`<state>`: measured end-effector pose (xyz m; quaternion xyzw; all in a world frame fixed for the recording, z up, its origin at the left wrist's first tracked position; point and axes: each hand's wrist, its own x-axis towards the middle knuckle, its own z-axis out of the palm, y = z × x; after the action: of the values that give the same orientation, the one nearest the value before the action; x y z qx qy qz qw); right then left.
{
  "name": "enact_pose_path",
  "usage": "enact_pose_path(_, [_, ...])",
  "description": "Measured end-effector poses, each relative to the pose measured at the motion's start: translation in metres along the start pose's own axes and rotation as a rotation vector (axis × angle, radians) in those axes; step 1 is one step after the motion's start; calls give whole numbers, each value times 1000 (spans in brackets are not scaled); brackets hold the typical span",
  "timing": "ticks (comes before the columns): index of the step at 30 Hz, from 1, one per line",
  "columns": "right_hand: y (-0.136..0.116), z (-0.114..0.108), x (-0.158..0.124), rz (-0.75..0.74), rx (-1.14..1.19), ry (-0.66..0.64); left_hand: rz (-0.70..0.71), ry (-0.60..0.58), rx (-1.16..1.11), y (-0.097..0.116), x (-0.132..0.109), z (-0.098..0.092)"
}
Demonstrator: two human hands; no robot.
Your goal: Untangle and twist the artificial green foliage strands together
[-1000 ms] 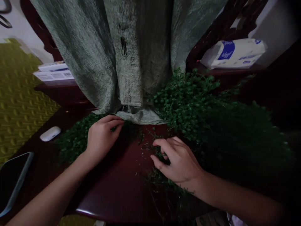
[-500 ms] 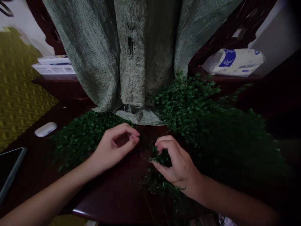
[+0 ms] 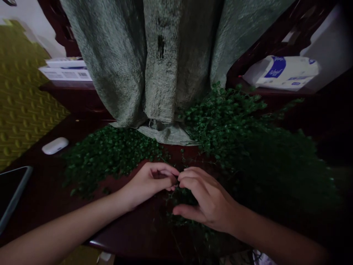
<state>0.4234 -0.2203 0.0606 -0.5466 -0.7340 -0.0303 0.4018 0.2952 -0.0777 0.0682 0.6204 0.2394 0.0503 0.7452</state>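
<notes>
My left hand (image 3: 153,183) is over the dark red table, its thumb and fingers pinched together. Whatever may be in that pinch is too dark and small to make out. Its fingertips meet those of my right hand (image 3: 208,198), whose thumb stands well apart from its bent fingers. Beneath my right hand lies a loose clump of thin green sprigs (image 3: 187,221). A low heap of small-leaved green cuttings (image 3: 110,152) lies beyond my left hand. To the right rises a bigger pile of green stems (image 3: 234,129).
A grey-green woven sack (image 3: 161,84) stands at the back between the piles. On the left are a white earphone case (image 3: 55,145), a phone (image 3: 13,191) and white boxes (image 3: 66,71) on a ledge. A tissue pack (image 3: 289,73) sits back right.
My hands have come together, the left moving right and nearer to me. The thumb and fingers of my right hand have spread apart. The view has shifted slightly.
</notes>
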Motion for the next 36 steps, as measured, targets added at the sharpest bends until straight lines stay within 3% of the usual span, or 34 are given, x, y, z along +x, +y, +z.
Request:
enact_pose_path(7, [-3, 1, 2, 134, -146, 14, -17, 3, 35, 2, -1, 0])
enact_pose_path(15, [-2, 3, 2, 222, -171, -82, -8, -44, 75, -6, 2, -1])
enact_pose_path(32, [-7, 11, -2, 195, -60, 203, -72, -137, 119, -2, 3, -1])
enact_pose_path(36, [-8, 11, -2, 208, -31, 212, -90, -170, 158, -2, 2, 0])
